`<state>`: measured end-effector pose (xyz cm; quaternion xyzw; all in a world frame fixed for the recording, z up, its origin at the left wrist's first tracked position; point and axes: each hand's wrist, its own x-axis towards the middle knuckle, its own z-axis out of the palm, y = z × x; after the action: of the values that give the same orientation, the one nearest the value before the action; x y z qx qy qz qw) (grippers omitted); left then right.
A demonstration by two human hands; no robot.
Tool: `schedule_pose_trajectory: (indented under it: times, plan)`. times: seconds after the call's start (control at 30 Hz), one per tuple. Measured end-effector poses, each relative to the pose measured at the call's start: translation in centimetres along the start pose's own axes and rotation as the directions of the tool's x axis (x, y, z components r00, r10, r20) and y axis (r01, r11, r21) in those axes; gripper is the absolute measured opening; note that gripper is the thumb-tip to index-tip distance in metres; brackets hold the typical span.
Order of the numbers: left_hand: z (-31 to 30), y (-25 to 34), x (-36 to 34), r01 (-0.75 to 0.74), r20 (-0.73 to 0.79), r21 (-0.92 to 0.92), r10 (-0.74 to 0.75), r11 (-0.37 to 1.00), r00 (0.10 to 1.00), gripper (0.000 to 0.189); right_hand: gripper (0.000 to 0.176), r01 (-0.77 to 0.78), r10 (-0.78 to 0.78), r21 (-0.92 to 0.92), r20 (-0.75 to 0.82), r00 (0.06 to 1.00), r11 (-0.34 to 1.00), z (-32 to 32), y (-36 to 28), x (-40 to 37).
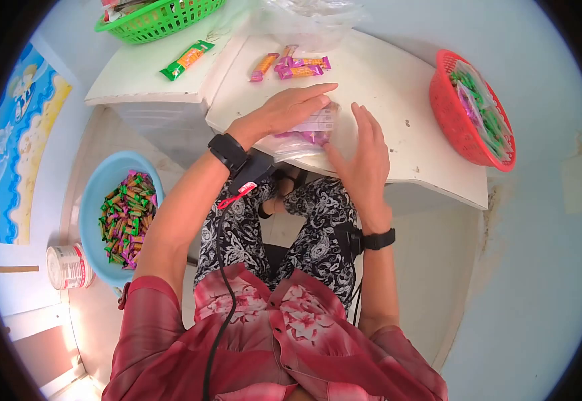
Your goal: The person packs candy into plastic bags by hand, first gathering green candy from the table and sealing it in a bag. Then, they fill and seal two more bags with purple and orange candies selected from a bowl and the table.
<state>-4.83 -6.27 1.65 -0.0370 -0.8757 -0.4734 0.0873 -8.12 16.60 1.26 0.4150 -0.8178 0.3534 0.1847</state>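
A clear plastic bag (299, 148) of purple-wrapped snacks lies at the near edge of the white table. Across its upper part my left hand (296, 107) is laid with fingers stretched out, partly covering it. My right hand (364, 157) is held at the bag's right side, fingers raised and thumb apart, thumb tip by the bag's edge. Beyond the hands, several small purple-and-orange snack packets (301, 71) lie loose on the table. A larger green-and-orange packet (187, 60) rests farther left.
A red basket (446, 127) with bagged green and purple packets stands at the right. At the back are a green basket (150, 25) and clear plastic bags (311, 20). A blue basin (90, 220) of wrapped snacks and a white tub (67, 266) sit on the lower left.
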Motion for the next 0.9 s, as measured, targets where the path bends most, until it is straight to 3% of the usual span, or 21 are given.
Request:
schedule_pose_trajectory:
  times: [0.2,0.3,0.4,0.5,0.7,0.8,0.9]
  plan:
    - [0.0,-0.6,-0.6,-0.087,-0.038,-0.051,0.085,0.995,0.996,0.052,0.059,-0.129,0.127,0.092,0.027,0.992,0.987,0.4,-0.5,-0.2]
    - [-0.1,-0.3,-1.3,-0.177,-0.103,0.123,0.19,0.977,0.976,0.056,0.053,-0.2,0.2,0.216,0.024,0.979,0.956,-1.0,-1.3,-1.7]
    - [0.3,0.5,-2.2,-0.344,-0.081,0.409,0.41,0.845,0.909,0.059,0.055,-0.091,0.089,0.131,0.02,0.996,0.987,-2.3,-0.6,-3.0]
    - [1.3,1.6,-2.9,-0.369,-0.071,0.426,0.437,0.826,0.896,0.063,0.043,-0.018,0.016,0.111,0.022,1.0,0.994,-2.7,-0.9,-3.0]
    - [1.7,2.1,-3.0,-0.362,0.005,0.515,0.419,0.777,0.908,0.054,0.011,-0.04,0.032,0.084,0.092,0.995,0.996,-2.2,-1.0,-2.6]
    - [1.6,3.0,-3.7,-0.409,0.083,0.532,0.435,0.741,0.896,0.048,0.01,0.028,-0.024,0.135,-0.037,0.999,0.99,-2.4,-0.7,-3.3]
    - [2.3,2.2,-3.8,-0.393,0.012,0.453,0.436,0.8,0.9,0.042,0.01,-0.035,0.044,0.212,-0.035,0.998,0.977,-2.0,-0.8,-4.2]
